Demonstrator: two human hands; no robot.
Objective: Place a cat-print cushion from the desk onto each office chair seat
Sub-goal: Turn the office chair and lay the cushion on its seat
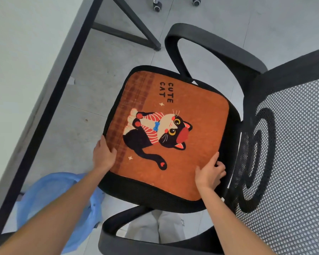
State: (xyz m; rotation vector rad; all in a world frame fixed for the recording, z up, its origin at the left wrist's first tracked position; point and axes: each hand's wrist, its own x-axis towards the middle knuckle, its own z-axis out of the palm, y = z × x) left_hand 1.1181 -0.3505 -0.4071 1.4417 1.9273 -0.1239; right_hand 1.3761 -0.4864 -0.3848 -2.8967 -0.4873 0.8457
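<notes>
An orange cat-print cushion [188, 115] with the words "CUTE CAT" lies flat on the black seat [147, 192] of an office chair, in the middle of the view. My left hand [103, 155] grips the cushion's near-left edge, thumb on top. On the near-right edge, close to the backrest, my right hand [209, 173] rests with its fingers curled around the edge. The cushion covers most of the seat.
The chair's mesh backrest [291, 162] fills the right side, with black armrests far [210, 46] and near [129, 234]. A desk with a black edge [50, 107] runs along the left. A blue plastic bag [55, 199] sits under it. Another chair's casters [157, 7] show at the top.
</notes>
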